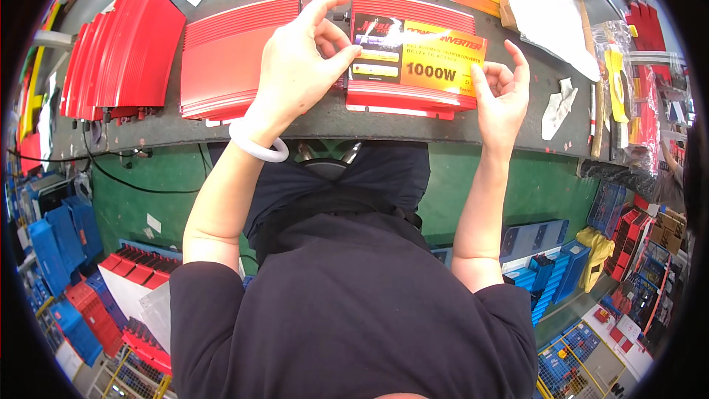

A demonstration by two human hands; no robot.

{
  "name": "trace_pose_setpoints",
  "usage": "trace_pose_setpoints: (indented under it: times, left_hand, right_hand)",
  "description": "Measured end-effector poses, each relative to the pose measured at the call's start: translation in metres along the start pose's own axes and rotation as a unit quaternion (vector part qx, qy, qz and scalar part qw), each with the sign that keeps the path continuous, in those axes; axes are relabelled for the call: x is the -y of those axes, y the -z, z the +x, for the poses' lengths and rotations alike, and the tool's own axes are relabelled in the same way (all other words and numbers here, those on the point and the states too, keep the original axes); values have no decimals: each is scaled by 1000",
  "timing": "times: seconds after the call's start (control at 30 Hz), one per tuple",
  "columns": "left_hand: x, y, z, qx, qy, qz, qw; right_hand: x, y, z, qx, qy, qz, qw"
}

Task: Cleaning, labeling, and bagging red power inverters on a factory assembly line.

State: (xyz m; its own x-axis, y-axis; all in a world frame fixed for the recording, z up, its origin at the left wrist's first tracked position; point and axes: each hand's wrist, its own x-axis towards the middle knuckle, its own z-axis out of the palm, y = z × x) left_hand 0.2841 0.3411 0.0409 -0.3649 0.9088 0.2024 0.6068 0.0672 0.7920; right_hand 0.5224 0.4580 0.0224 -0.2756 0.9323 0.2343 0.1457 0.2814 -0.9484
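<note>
Label (419, 55), yellow and black, lies over a red finned casing (413, 7) on the surface (535, 66); whether it is stuck down I cannot tell. Left of it sits a plain red casing (229, 59). My left hand (299, 66) is loosely open, thumb at the label's left edge; my right hand (500, 103) is half open, thumb at its right. Best to square both ends before pressing outward from the middle.

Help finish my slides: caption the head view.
Left hand and right hand at opposite ends of a yellow-and-black label over a red ribbed case.
</note>
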Motion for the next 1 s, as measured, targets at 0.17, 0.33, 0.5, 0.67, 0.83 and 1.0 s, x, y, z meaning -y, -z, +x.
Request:
trace_pose_setpoints:
  times: [0.17, 0.33, 0.5, 0.67, 0.83, 1.0]
  left_hand:
    - [-5, 1, -1, -5, 2, 17, 1000]
    - [-5, -4, -2, -40, -14, 16, 999]
    - [-4, -5, -2, -48, -27, 31, 998]
    - [-6, -3, -3, -40, -20, 46, 998]
    - [-9, -3, -4, -35, -11, 32, 999]
    - [-12, -2, -3, -31, -13, 27, 999]
  right_hand:
    - [2, -2, -2, -8, 11, -18, 1000]
    - [5, -5, -5, -28, 30, -58, 997]
    - [5, -7, -7, -43, 37, -87, 995]
    - [6, -7, -9, -54, 46, -101, 992]
    - [9, -10, -12, -61, 46, -123, 990]
    - [11, -13, -14, -81, 80, -152, 982]
